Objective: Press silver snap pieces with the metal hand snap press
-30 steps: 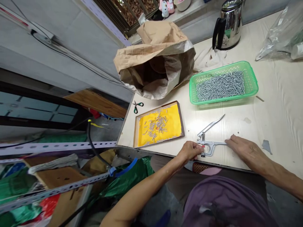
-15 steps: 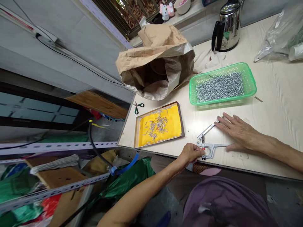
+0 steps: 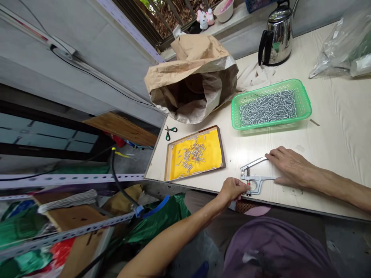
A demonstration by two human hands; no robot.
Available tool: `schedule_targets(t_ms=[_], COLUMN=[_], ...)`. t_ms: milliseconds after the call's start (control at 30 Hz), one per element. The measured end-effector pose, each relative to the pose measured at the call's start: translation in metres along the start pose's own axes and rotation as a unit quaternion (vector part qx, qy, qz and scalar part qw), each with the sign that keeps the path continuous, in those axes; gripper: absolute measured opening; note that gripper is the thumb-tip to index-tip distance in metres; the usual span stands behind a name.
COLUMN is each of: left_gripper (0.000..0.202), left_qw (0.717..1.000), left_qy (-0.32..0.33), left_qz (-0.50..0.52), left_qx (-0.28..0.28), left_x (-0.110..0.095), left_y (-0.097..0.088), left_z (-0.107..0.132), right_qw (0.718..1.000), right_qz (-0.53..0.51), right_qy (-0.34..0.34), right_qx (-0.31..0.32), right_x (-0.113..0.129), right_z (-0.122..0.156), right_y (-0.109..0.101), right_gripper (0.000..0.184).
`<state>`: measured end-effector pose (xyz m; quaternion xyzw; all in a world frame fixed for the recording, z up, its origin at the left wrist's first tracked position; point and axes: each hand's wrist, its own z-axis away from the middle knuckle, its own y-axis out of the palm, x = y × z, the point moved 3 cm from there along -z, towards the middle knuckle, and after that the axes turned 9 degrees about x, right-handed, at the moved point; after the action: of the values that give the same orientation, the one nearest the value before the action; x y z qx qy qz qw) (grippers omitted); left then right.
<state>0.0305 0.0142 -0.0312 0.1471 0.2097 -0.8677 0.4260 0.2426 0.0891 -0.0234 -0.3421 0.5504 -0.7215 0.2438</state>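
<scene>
Grey metal hand-press pliers [image 3: 259, 180] with a coil spring between the arms lie at the table's front edge. My right hand [image 3: 292, 166] is closed around the handle ends, fingers over the upper handle and thumb by the lower one. At the jaw, my left hand [image 3: 232, 188] pinches with thumb and fingertips; what they hold is too small to make out. A bit of red shows at the jaw beside those fingertips. Left of the hands is a shallow box [image 3: 222, 148] with a yellow lining, holding many small metal pieces.
Behind the pliers stands a green plastic basket [image 3: 305, 112] filled with small springs [image 3: 269, 108]. Green-handled scissors [image 3: 170, 133] lie near the table's left edge. A large paper sack [image 3: 191, 73] gapes open at the back. Farther right are a steel kettle [image 3: 279, 42] and a clear plastic bag [image 3: 333, 54].
My right hand's spread fingers have drawn in around the handle ends, and the upper handle has come down toward the lower one. My left hand stays at the jaw.
</scene>
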Motion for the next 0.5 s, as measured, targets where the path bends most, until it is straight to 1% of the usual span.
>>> schedule_targets(t_ms=[33,67,100,133,167,200,267,333,367,433,467,500], left_gripper=[0.027,0.027,0.024,0.020,0.018,0.021,0.040,0.055,0.058,0.057,0.055,0.052], left_qw=[0.999,0.992,0.977,0.954,0.927,0.899,0.852,0.819,0.809,0.802,0.803,0.805], left_qy=[0.020,0.054,0.099,0.149,0.197,0.241,0.309,0.352,0.362,0.367,0.367,0.369], left_qz=[-0.040,-0.088,-0.140,-0.191,-0.239,-0.282,-0.355,-0.404,-0.422,-0.443,-0.446,-0.445], left_qx=[-0.029,-0.073,-0.125,-0.174,-0.211,-0.231,-0.230,-0.206,-0.191,-0.161,-0.147,-0.136], left_x=[-0.001,-0.004,-0.007,-0.012,-0.018,-0.025,-0.039,-0.053,-0.059,-0.067,-0.069,-0.070], left_y=[0.000,0.000,0.001,0.003,0.006,0.011,0.022,0.028,0.030,0.029,0.028,0.027], left_z=[0.004,0.007,0.011,0.014,0.015,0.014,0.006,-0.007,-0.012,-0.022,-0.025,-0.028], right_qw=[1.000,1.000,1.000,1.000,1.000,1.000,0.999,0.999,0.999,0.998,0.998,0.998], right_qz=[-0.002,-0.003,-0.004,-0.004,-0.003,-0.004,-0.004,0.004,0.012,0.033,0.043,0.048], right_qy=[0.004,0.008,0.008,0.006,0.001,-0.005,-0.012,-0.005,0.002,0.019,0.027,0.031], right_qx=[0.002,0.002,0.000,-0.004,-0.011,-0.019,-0.038,-0.048,-0.049,-0.042,-0.038,-0.035], right_x=[0.001,0.002,0.003,0.004,0.005,0.007,0.009,0.011,0.011,0.012,0.012,0.012], right_z=[0.001,0.002,0.003,0.005,0.006,0.008,0.011,0.013,0.013,0.014,0.014,0.014], right_y=[0.000,0.000,0.000,0.001,0.001,0.000,0.000,0.000,0.001,0.003,0.004,0.006], right_gripper=[0.058,0.056,0.054,0.052,0.048,0.044,0.037,0.040,0.044,0.050,0.047,0.041])
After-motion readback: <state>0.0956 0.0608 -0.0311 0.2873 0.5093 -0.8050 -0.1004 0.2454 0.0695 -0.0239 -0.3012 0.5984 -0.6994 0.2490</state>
